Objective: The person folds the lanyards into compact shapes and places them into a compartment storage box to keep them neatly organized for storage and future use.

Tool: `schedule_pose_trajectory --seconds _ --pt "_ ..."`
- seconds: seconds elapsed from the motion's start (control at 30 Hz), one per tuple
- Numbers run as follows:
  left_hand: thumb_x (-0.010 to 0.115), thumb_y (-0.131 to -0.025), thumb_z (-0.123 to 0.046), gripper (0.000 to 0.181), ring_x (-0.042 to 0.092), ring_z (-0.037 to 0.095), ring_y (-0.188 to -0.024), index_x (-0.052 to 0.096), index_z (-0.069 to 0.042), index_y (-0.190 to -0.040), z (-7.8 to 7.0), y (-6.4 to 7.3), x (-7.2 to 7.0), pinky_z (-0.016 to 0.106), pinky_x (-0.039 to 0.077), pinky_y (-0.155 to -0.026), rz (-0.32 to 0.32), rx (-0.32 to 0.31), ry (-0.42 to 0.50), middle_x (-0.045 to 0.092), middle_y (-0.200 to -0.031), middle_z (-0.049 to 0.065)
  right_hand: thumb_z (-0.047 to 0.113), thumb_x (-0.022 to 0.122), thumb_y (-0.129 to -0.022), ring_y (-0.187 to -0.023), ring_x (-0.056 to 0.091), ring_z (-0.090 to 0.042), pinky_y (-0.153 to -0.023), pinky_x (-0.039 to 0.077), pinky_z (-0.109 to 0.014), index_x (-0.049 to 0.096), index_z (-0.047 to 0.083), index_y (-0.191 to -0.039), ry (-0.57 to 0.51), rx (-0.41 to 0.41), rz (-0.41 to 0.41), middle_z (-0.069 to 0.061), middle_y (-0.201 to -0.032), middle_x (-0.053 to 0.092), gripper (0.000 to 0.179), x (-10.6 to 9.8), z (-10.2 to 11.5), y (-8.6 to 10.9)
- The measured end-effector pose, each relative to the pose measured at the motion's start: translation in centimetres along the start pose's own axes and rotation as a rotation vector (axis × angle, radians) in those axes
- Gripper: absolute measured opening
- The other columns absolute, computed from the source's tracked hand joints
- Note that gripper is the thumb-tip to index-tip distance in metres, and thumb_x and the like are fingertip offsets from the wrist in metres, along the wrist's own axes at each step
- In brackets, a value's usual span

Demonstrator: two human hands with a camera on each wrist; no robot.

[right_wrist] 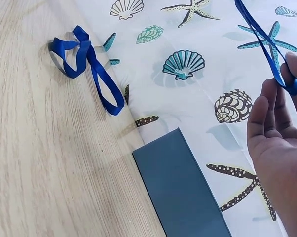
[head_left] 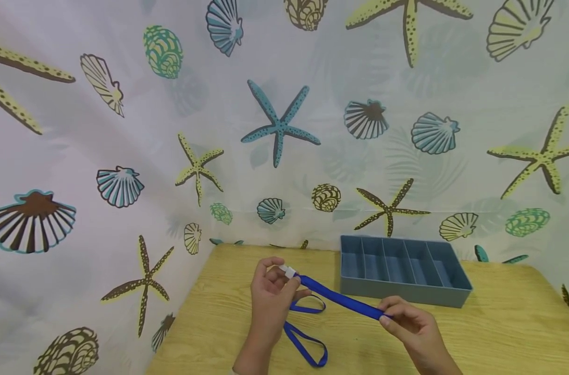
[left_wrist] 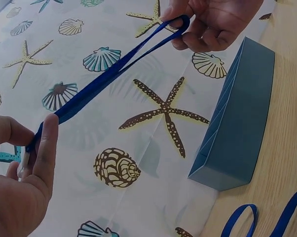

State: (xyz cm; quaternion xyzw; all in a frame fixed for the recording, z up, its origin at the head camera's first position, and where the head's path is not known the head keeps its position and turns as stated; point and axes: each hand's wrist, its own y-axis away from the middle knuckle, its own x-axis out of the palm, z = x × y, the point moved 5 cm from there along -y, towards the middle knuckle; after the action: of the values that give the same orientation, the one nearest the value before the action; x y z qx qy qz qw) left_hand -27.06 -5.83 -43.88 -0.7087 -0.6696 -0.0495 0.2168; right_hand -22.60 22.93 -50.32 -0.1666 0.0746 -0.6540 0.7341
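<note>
A blue lanyard [head_left: 342, 300] is stretched between my two hands above the table. My left hand [head_left: 270, 301] pinches one end, by a small white clip [head_left: 290, 272]. At the other end, my right hand [head_left: 418, 330] holds the strap's loop between thumb and fingers; the loop shows in the left wrist view, with the two strands close together. Another blue lanyard [right_wrist: 83, 49] lies bunched on the table with its loops spread, below and beside my left hand. Part of it is hidden behind that hand in the head view.
A blue-grey box [head_left: 397, 291] with several compartments stands at the back of the wooden table [head_left: 209, 312], beyond my right hand. A white cloth [head_left: 312, 161] printed with shells and starfish hangs behind and to the left.
</note>
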Motion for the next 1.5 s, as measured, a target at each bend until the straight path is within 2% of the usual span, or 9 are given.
schedule_pose_trajectory --seconds 0.27,0.43,0.63,0.73,1.03,1.17,1.3,1.43,1.5 --pt "0.061 -0.097 0.011 0.055 0.065 0.018 -0.093 0.039 -0.015 -0.140 -0.15 -0.01 0.33 0.044 0.069 -0.077 0.020 0.002 -0.018 0.062 -0.105 0.008 -0.015 0.049 -0.104 -0.100 0.068 -0.013 -0.086 0.060 -0.026 0.068 -0.005 -0.106 -0.139 -0.043 0.070 -0.001 -0.113 0.073 0.022 0.16 -0.30 -0.04" --pt "0.063 -0.096 0.012 0.056 0.068 0.019 -0.094 0.039 -0.014 -0.140 -0.23 -0.02 0.31 0.041 0.069 -0.080 0.000 -0.004 -0.021 0.064 -0.103 0.007 -0.015 0.050 -0.104 -0.096 0.070 -0.014 -0.085 0.062 -0.028 0.068 -0.005 -0.106 -0.138 -0.025 0.058 0.000 -0.112 0.073 0.021 0.16 -0.43 -0.02" --pt "0.066 -0.094 0.012 0.060 0.072 0.019 -0.093 0.038 -0.014 -0.140 -0.13 -0.10 0.18 0.038 0.068 -0.082 -0.041 -0.017 -0.050 0.066 -0.099 0.006 -0.003 0.052 -0.109 -0.091 0.075 -0.012 -0.083 0.064 -0.029 0.072 -0.007 -0.113 -0.106 0.092 -0.032 0.002 -0.101 0.077 0.020 -0.19 -0.73 0.26" --pt "0.067 -0.093 0.012 0.060 0.072 0.018 -0.092 0.038 -0.015 -0.140 0.04 -0.04 0.23 0.036 0.067 -0.081 -0.044 -0.032 -0.066 0.067 -0.100 0.006 -0.001 0.057 -0.108 -0.088 0.077 -0.013 -0.081 0.065 -0.029 0.072 -0.009 -0.112 -0.097 0.129 -0.089 0.000 -0.096 0.079 0.018 -0.46 -0.83 0.37" --pt "0.065 -0.093 0.012 0.059 0.071 0.018 -0.091 0.038 -0.014 -0.139 0.36 0.10 0.53 0.037 0.067 -0.083 -0.022 -0.048 -0.038 0.067 -0.099 0.006 -0.006 0.066 -0.100 -0.079 0.077 -0.014 -0.071 0.065 -0.028 0.069 -0.015 -0.108 -0.083 0.107 -0.219 -0.008 -0.089 0.080 0.012 -0.78 -0.76 0.29" --pt "0.064 -0.093 0.013 0.058 0.069 0.017 -0.089 0.038 -0.013 -0.137 0.55 0.15 0.58 0.038 0.068 -0.084 -0.019 -0.058 -0.025 0.066 -0.096 0.004 -0.008 0.068 -0.099 -0.077 0.076 -0.014 -0.069 0.065 -0.028 0.066 -0.019 -0.106 -0.080 0.097 -0.277 -0.007 -0.087 0.080 0.014 -0.66 -0.75 0.20" --pt "0.063 -0.094 0.013 0.056 0.068 0.016 -0.088 0.038 -0.013 -0.137 0.66 0.19 0.52 0.039 0.067 -0.085 -0.014 -0.063 -0.018 0.066 -0.093 0.001 -0.010 0.069 -0.097 -0.077 0.077 -0.016 -0.069 0.064 -0.029 0.067 -0.009 -0.110 -0.090 0.084 -0.288 -0.004 -0.089 0.080 0.013 -0.60 -0.82 0.16" --pt "0.062 -0.094 0.012 0.055 0.067 0.016 -0.088 0.038 -0.012 -0.137 0.61 0.22 0.38 0.040 0.068 -0.085 -0.008 -0.051 -0.014 0.065 -0.094 0.003 -0.011 0.068 -0.097 -0.079 0.080 -0.019 -0.070 0.064 -0.030 0.063 0.005 -0.119 -0.107 0.086 -0.231 -0.004 -0.092 0.081 0.028 -0.51 -0.88 0.09" --pt "0.061 -0.094 0.012 0.055 0.067 0.016 -0.087 0.038 -0.013 -0.137 0.61 0.22 0.28 0.041 0.068 -0.085 -0.004 -0.045 -0.009 0.064 -0.095 0.004 -0.011 0.069 -0.096 -0.079 0.080 -0.020 -0.069 0.064 -0.029 0.062 0.005 -0.122 -0.085 0.094 -0.202 -0.004 -0.093 0.082 0.031 -0.41 -0.94 0.04"
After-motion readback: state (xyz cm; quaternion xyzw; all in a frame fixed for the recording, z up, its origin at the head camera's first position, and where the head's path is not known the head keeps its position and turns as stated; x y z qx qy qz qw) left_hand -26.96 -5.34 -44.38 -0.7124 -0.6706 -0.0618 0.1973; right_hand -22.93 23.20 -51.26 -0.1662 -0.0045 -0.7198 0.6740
